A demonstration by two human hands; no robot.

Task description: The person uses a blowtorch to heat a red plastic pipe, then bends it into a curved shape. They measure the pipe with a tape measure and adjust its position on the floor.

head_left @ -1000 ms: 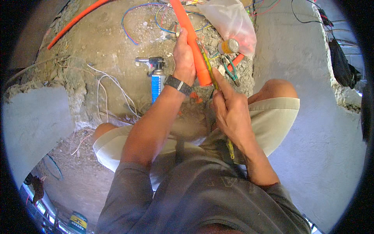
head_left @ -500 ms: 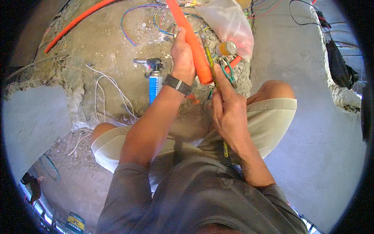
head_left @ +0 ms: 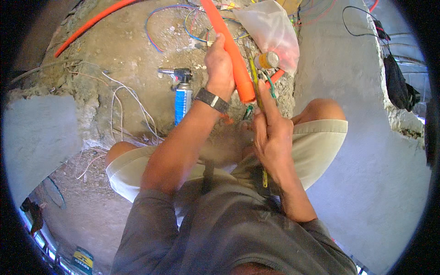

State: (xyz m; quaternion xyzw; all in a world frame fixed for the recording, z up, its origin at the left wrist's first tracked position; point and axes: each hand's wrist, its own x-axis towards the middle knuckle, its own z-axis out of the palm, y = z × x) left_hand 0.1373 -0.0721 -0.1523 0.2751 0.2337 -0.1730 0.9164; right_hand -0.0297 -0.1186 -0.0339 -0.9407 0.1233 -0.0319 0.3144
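My left hand is wrapped round a bright orange plastic pipe, thumb along its side. The pipe slants from the top edge down to an open end in front of my lap. Close beside that end, my right hand grips a long, narrow yellow tool, its index finger stretched along it. The tool's lower end shows below the hand, over my lap; its exact kind is unclear. Whether it touches the pipe I cannot tell. Green-handled pliers lie just beyond my right fingers, partly hidden.
A blowtorch on a blue gas can stands left of my forearm. Past my right hand are a small yellow-labelled can and a clear plastic bag. Loose wires, another orange pipe and a grey concrete slab lie around.
The orange pipe and both hands have shifted slightly right and down in view. My right index finger now lies closer along the yellow tool and covers more of the pliers.
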